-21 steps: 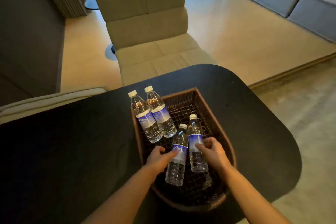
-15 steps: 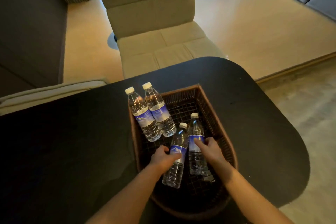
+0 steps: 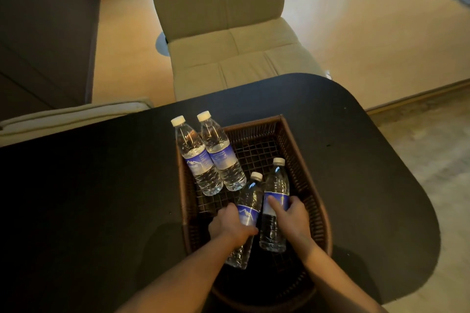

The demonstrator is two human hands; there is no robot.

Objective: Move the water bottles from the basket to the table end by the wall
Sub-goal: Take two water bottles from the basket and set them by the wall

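A brown wicker basket (image 3: 300, 160) sits on the black table (image 3: 101, 198) and holds several clear water bottles with blue labels and white caps. Two bottles lean side by side on the basket's far left rim: the outer bottle (image 3: 195, 157) and the inner bottle (image 3: 221, 152). My left hand (image 3: 231, 223) is wrapped around the near left bottle (image 3: 248, 201) at its label. My right hand (image 3: 292, 216) grips the near right bottle (image 3: 276, 185) at its label. Both held bottles point their caps away from me.
A beige padded chair (image 3: 229, 40) stands beyond the table's far edge. A second beige cushion (image 3: 71, 114) lies at the left edge. A dark wall (image 3: 43, 33) is at the left. The table's rounded end (image 3: 396, 185) is at the right, above pale floor.
Both hands have closed more fully around the two near bottles. The view has tilted downward, so the basket sits higher relative to the frame.
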